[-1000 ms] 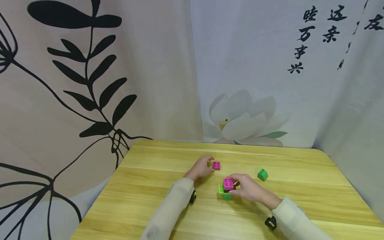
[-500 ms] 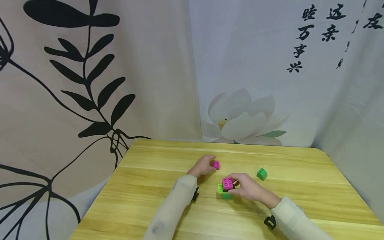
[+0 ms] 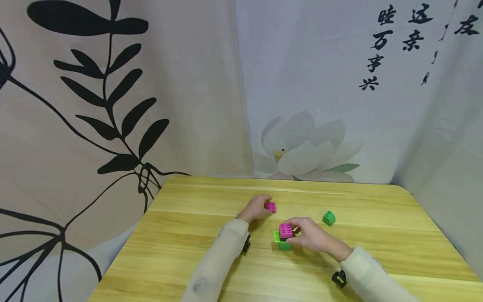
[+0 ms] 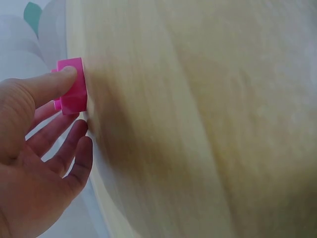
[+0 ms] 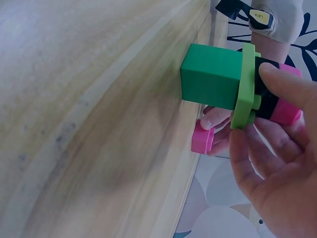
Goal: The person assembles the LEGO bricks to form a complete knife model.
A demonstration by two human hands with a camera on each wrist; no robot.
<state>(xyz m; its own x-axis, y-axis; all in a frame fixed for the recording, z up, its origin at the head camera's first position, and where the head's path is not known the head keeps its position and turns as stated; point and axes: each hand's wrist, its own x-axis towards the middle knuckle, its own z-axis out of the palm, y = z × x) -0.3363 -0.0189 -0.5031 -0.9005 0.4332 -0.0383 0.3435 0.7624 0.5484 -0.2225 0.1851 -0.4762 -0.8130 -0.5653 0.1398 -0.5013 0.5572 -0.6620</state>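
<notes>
A small pink toy brick stands on the table, and my left hand pinches it between thumb and fingers. In the left wrist view the thumb lies on the brick's near side. Nearer to me, my right hand grips a stack of bricks. The right wrist view shows that stack from the side: a dark green block at the bottom, a thin light green plate that juts out past it, then a black brick under my right thumb, and a pink brick on top.
A green brick with a curved side lies to the right of both hands on the wooden table. Behind the table's far edge hangs a printed curtain. Each wrist wears a black strapped device.
My left hand has moved slightly right and closed its thumb and fingers on the small pink brick. The right hand keeps its hold on the stack. The head view has shifted a little.
</notes>
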